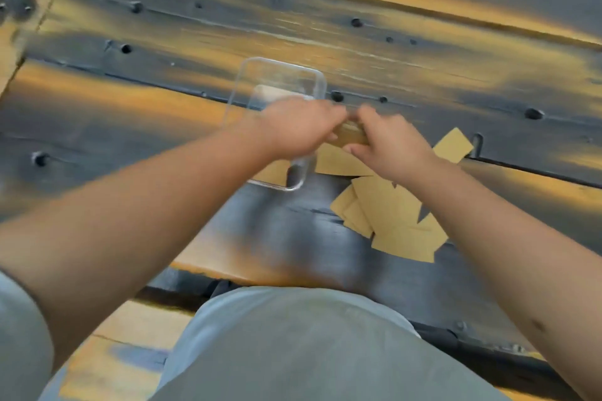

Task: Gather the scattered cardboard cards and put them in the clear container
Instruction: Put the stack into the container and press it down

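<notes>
Both hands, left hand (294, 130) and right hand (389, 145), are pinching a cardboard card stack (350, 135) in one shared grip, beside the clear container (277, 81); loose cards (391, 221) are lying below it on the tabletop (423, 58).

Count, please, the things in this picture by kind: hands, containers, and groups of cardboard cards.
Hands: 2, left hand and right hand
Clear container: 1
Card groups: 3, held stack, loose pile on the table, lone card
Total: 6
Single cards overlap too much to count.
</notes>
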